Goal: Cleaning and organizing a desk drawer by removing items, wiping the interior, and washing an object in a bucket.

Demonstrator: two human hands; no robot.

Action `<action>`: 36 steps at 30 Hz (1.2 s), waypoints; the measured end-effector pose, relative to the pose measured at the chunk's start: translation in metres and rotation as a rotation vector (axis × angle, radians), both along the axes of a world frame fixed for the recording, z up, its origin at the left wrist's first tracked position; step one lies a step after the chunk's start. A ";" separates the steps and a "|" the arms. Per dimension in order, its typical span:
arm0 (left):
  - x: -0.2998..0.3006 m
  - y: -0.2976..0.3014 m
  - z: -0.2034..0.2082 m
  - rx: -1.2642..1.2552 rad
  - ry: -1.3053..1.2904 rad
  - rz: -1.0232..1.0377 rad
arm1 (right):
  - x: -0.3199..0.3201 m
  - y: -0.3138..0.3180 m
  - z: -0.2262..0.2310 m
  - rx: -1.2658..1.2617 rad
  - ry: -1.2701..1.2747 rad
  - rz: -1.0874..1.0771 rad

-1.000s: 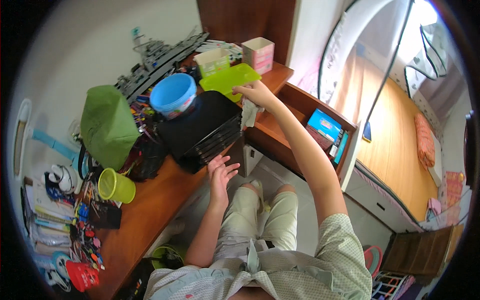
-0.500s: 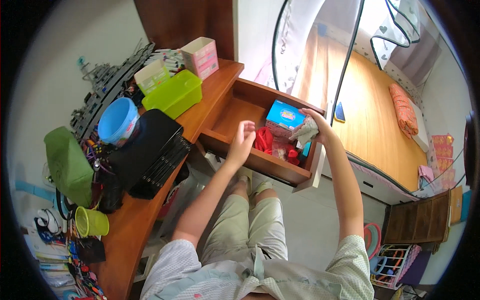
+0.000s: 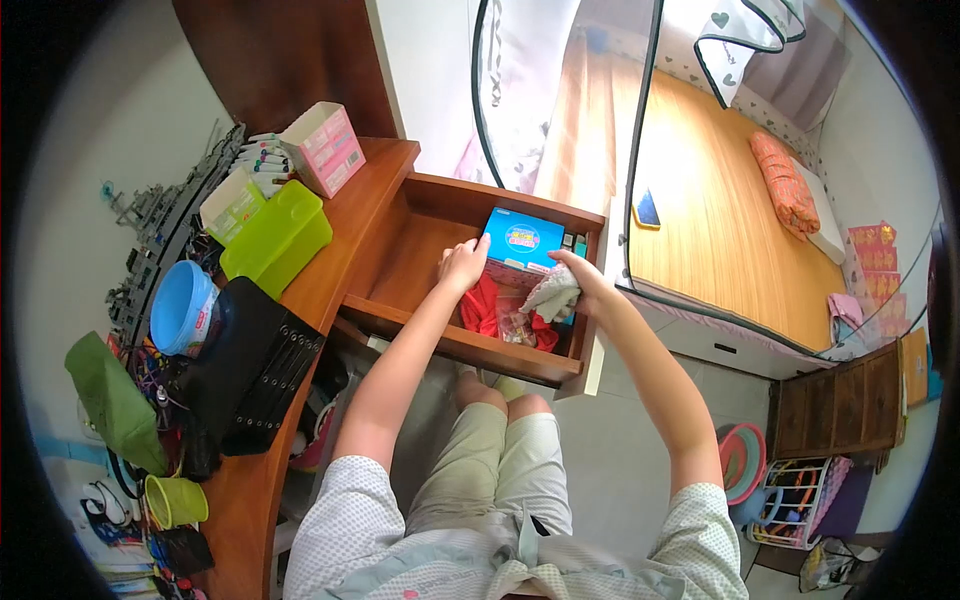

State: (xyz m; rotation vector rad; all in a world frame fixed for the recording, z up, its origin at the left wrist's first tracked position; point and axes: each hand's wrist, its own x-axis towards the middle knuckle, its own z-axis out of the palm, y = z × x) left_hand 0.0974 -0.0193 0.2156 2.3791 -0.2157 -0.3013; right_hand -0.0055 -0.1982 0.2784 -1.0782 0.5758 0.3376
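An open wooden drawer [image 3: 395, 268] juts out from the desk in front of me. Inside it, toward the right, sits a blue cardboard box [image 3: 525, 238] with a printed lid. My left hand [image 3: 464, 266] is at the box's left edge, fingers bent and pressed against its corner. In my right hand [image 3: 583, 283] is a crumpled greyish cloth [image 3: 552, 293], while the fingertips reach the box's right front corner. A red cloth-like item [image 3: 481, 305] and a clear plastic bag [image 3: 515, 325] lie in front of the box. Small items at its right are partly hidden.
On the desk [image 3: 262, 480] at left stand a lime-green container [image 3: 277, 240], a pink box [image 3: 325, 150], a blue bucket [image 3: 184, 308], a black holder [image 3: 262, 365] and a yellow-green basket [image 3: 175, 502]. At right, a phone [image 3: 647, 209] lies on the bed mat [image 3: 715, 220].
My left hand has moved from above the drawer front onto the box's left edge. The right hand, still holding the cloth, has lowered to the box's right front corner. The view has shifted.
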 end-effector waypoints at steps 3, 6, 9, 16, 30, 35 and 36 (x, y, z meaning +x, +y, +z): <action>-0.005 -0.003 0.006 0.053 0.023 -0.027 | 0.006 -0.003 -0.011 -0.049 0.001 -0.027; -0.001 0.005 0.001 0.051 -0.012 -0.073 | 0.007 0.001 -0.010 -0.170 0.012 0.037; 0.003 0.009 -0.005 -0.021 -0.001 -0.043 | 0.006 0.004 -0.010 -0.242 -0.073 0.114; -0.017 0.018 0.026 -0.222 -0.195 -0.053 | -0.005 0.020 0.006 -0.382 -0.159 0.078; -0.071 0.082 0.151 -0.052 -0.560 -0.004 | -0.001 0.059 0.078 -0.370 -0.654 0.131; -0.093 0.119 0.184 0.048 -0.585 0.069 | -0.007 0.102 0.122 -0.507 -0.758 0.155; -0.100 0.127 0.190 0.051 -0.587 0.081 | -0.006 0.112 0.126 -0.510 -0.782 0.161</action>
